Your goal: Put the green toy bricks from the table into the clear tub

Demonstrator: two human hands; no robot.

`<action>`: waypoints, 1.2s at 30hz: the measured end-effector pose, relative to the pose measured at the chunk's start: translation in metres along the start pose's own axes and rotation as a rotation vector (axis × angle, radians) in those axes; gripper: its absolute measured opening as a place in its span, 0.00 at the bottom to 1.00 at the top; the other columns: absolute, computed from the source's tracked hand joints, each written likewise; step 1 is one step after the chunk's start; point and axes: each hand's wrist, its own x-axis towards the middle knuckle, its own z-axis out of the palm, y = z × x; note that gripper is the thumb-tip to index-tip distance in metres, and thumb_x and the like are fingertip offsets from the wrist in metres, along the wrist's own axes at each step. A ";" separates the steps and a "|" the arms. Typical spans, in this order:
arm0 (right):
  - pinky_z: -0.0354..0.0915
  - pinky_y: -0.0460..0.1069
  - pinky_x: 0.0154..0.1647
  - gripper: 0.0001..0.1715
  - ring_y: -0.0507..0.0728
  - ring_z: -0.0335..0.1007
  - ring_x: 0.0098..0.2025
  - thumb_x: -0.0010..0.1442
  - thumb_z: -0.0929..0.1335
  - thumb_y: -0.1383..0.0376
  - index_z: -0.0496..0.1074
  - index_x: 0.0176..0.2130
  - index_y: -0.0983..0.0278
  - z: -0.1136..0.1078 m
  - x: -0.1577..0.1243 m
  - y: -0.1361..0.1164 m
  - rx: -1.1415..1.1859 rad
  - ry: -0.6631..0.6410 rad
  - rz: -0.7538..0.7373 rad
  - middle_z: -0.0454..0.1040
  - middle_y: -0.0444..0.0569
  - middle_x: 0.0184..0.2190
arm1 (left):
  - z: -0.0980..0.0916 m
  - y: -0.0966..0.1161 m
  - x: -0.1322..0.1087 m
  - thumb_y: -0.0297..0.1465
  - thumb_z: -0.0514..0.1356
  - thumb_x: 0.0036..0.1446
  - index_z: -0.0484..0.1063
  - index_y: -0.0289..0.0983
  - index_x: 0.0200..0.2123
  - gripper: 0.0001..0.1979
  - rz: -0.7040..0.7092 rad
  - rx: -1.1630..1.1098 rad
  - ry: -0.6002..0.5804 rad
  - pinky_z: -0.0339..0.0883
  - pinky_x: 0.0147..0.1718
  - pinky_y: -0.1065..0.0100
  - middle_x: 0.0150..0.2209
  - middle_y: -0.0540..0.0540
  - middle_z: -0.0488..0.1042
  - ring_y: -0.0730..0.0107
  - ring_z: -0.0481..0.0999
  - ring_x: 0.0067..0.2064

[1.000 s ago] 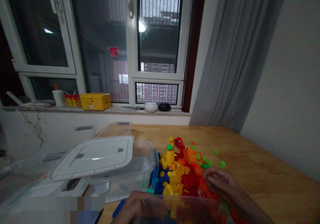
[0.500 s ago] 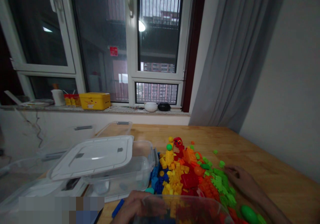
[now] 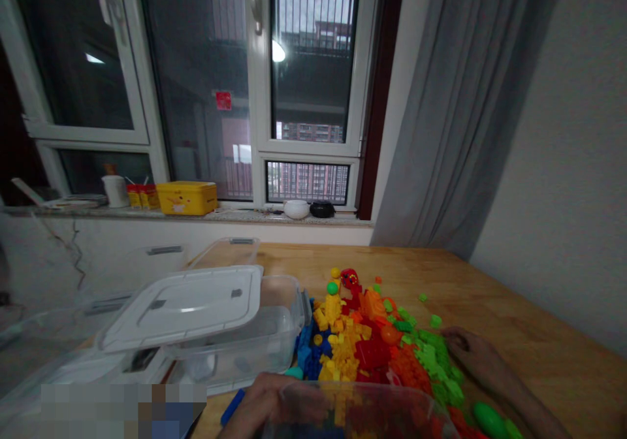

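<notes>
A heap of small plastic bricks (image 3: 362,341), yellow, red, orange, blue and green, lies on the wooden table (image 3: 514,321). My left hand (image 3: 274,406) grips the rim of a clear plastic bin (image 3: 362,413) at the bottom edge; bricks show through its wall. My right hand (image 3: 470,351) rests on the table at the right edge of the heap, against the green bricks (image 3: 434,360), fingers curled toward them. A large green oval piece (image 3: 487,418) lies near my right forearm.
Clear storage boxes stand left of the heap, one under a loose white lid (image 3: 186,305). A blue piece (image 3: 232,406) lies by my left hand. The windowsill holds a yellow tin (image 3: 187,198), a cup and two small bowls. A grey curtain (image 3: 450,112) hangs at right.
My right hand slid from the top of the red and orange bricks out to the heap's right edge, uncovering green bricks. It has barely moved in the last half second. The left hand stayed put.
</notes>
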 end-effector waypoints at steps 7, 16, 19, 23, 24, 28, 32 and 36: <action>0.70 0.52 0.38 0.17 0.64 0.80 0.36 0.51 0.64 0.57 0.79 0.32 0.60 -0.003 -0.002 -0.008 -0.038 -0.040 0.025 0.84 0.50 0.31 | 0.005 0.003 0.000 0.29 0.60 0.52 0.83 0.35 0.42 0.15 0.053 0.024 -0.036 0.53 0.63 0.43 0.45 0.43 0.84 0.39 0.75 0.56; 0.72 0.54 0.40 0.22 0.66 0.80 0.40 0.51 0.65 0.52 0.81 0.38 0.61 -0.008 -0.008 -0.038 -0.028 0.179 0.029 0.85 0.53 0.37 | 0.017 0.011 -0.003 0.27 0.57 0.53 0.84 0.36 0.39 0.16 0.020 -0.036 -0.023 0.50 0.64 0.42 0.43 0.44 0.85 0.42 0.75 0.57; 0.73 0.55 0.39 0.26 0.67 0.81 0.37 0.50 0.65 0.49 0.81 0.38 0.63 -0.006 -0.012 -0.058 -0.003 0.229 0.045 0.85 0.54 0.35 | 0.018 0.015 -0.003 0.27 0.58 0.53 0.84 0.36 0.39 0.15 0.007 -0.033 -0.030 0.48 0.64 0.41 0.44 0.44 0.85 0.41 0.75 0.56; 0.74 0.53 0.37 0.24 0.65 0.81 0.35 0.51 0.67 0.48 0.81 0.38 0.61 -0.001 -0.021 -0.081 0.055 0.235 0.014 0.85 0.52 0.34 | 0.019 0.017 -0.003 0.28 0.59 0.52 0.84 0.37 0.39 0.14 0.003 -0.034 -0.044 0.50 0.64 0.41 0.44 0.45 0.85 0.40 0.74 0.57; 0.74 0.52 0.38 0.24 0.64 0.81 0.35 0.51 0.67 0.49 0.81 0.38 0.61 0.001 -0.023 -0.086 0.080 0.232 -0.003 0.85 0.51 0.34 | 0.019 0.016 -0.004 0.28 0.60 0.51 0.84 0.37 0.38 0.14 0.001 -0.032 -0.041 0.50 0.63 0.40 0.43 0.45 0.85 0.40 0.75 0.56; 0.74 0.50 0.38 0.22 0.63 0.80 0.38 0.53 0.69 0.50 0.81 0.39 0.61 0.008 -0.031 -0.100 0.188 0.192 -0.058 0.85 0.49 0.36 | 0.021 0.013 -0.008 0.30 0.62 0.51 0.84 0.36 0.38 0.13 0.085 -0.018 0.041 0.51 0.63 0.39 0.43 0.42 0.85 0.38 0.76 0.54; 0.74 0.51 0.40 0.21 0.62 0.80 0.38 0.53 0.70 0.50 0.81 0.39 0.61 0.019 -0.038 -0.111 0.232 0.136 -0.095 0.85 0.50 0.37 | 0.018 0.012 -0.009 0.29 0.64 0.49 0.85 0.36 0.35 0.10 0.065 0.003 0.073 0.50 0.63 0.39 0.41 0.43 0.86 0.37 0.75 0.55; 0.73 0.51 0.35 0.20 0.61 0.78 0.34 0.53 0.69 0.51 0.81 0.38 0.61 0.026 -0.044 -0.121 0.204 0.112 -0.129 0.84 0.49 0.33 | 0.023 0.023 -0.008 0.29 0.64 0.49 0.84 0.38 0.36 0.12 -0.001 0.025 0.051 0.55 0.63 0.45 0.42 0.46 0.85 0.42 0.76 0.55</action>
